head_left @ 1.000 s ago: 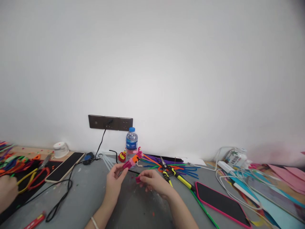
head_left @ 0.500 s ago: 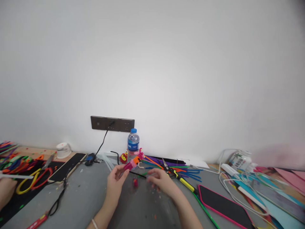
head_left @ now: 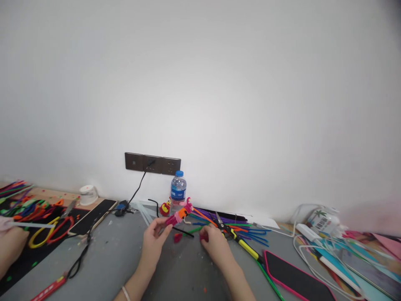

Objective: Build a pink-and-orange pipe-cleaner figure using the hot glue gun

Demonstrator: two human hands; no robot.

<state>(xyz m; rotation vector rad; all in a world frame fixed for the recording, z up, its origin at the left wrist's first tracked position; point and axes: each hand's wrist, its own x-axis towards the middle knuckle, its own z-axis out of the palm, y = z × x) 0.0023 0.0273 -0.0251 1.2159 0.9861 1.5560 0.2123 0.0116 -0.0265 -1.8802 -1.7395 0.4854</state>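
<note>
My left grip pinches the low end of a pink and orange fuzzy doll, which points up and away from it. My right grip is curled, with its fingertips on a small red bit. I cannot tell if it pinches it. Between the grips a loose red bit lies on the grey surface. A water bottle stands just behind. Yellow cutters lie right of my right grip, with a pink-edged phone further out. Far left, another person's hand holds a white stick.
</note>
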